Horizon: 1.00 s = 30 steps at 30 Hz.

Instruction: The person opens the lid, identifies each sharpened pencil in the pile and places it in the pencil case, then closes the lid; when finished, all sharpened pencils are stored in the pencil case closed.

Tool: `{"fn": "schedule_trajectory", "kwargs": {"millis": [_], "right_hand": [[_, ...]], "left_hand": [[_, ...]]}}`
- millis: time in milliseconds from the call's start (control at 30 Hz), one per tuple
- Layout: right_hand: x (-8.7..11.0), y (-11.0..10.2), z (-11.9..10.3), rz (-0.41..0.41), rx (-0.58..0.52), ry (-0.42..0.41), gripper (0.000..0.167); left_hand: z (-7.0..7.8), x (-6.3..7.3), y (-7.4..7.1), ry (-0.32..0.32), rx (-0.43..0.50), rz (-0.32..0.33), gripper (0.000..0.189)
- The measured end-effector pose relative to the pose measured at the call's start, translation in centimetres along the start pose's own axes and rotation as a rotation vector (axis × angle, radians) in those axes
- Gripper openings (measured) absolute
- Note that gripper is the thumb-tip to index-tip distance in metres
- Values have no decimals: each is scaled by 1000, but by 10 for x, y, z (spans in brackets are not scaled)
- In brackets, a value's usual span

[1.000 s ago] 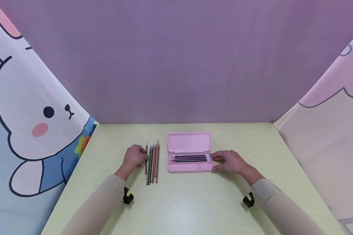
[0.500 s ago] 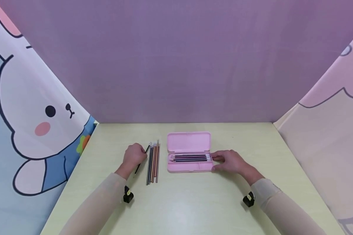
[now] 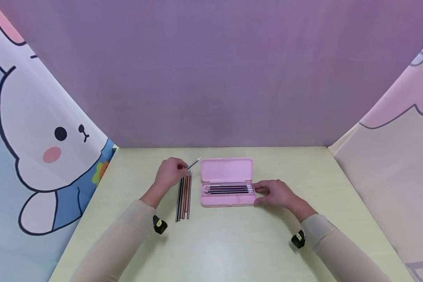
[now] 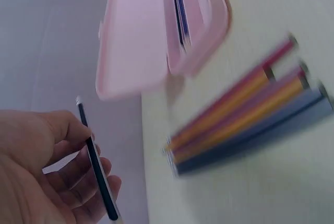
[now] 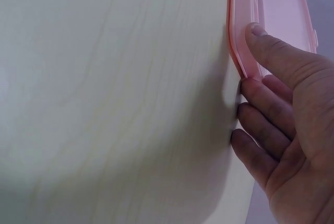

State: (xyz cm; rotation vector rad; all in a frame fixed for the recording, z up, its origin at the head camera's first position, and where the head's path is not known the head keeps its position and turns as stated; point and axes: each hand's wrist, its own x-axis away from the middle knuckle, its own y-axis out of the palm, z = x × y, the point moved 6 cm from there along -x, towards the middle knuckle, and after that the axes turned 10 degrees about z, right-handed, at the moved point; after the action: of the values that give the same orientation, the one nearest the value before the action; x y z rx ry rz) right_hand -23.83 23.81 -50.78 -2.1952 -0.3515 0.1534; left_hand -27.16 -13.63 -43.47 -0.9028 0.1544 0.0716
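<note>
My left hand (image 3: 170,172) holds a dark pencil (image 4: 99,174) between thumb and fingers, raised just beyond the row of pencils (image 3: 184,199) on the table. The held pencil slants, its pale end pointing up and right in the head view. My right hand (image 3: 275,194) grips the right end of a pink pencil case (image 3: 226,170), thumb at the near corner and fingers along the end. The case lies with its lid raised back. Several dark pencils (image 3: 228,190) lie side by side in its long rear compartment.
The loose row includes black and reddish-brown pencils, left of the case on a pale wooden table (image 3: 218,243). A purple backdrop (image 3: 218,78) rises behind the table. Printed cloths (image 3: 31,156) stand along both sides. A small black device hangs at each wrist.
My left hand picked the dark pencil from the row's left side, turned it, and moved it up and right, past the row's far end. The right hand and case stayed put.
</note>
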Motion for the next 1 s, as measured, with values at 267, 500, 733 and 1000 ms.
{"fn": "schedule_trajectory", "kwargs": {"millis": [267,500,733,1000], "right_hand": [[-2,0,1,8,-5,-16,65],[-4,0,-2,7,-4,-33,63],[-5,0,2,4,1,-25,63],[-5,0,4,3,-3,-28,63]], "left_hand": [[54,5,63,143,76,-195,20],[79,8,107,291,-15,-240,18],[94,9,139,354,-109,-280,18],[105,11,157,395,-292,-258,25]]}}
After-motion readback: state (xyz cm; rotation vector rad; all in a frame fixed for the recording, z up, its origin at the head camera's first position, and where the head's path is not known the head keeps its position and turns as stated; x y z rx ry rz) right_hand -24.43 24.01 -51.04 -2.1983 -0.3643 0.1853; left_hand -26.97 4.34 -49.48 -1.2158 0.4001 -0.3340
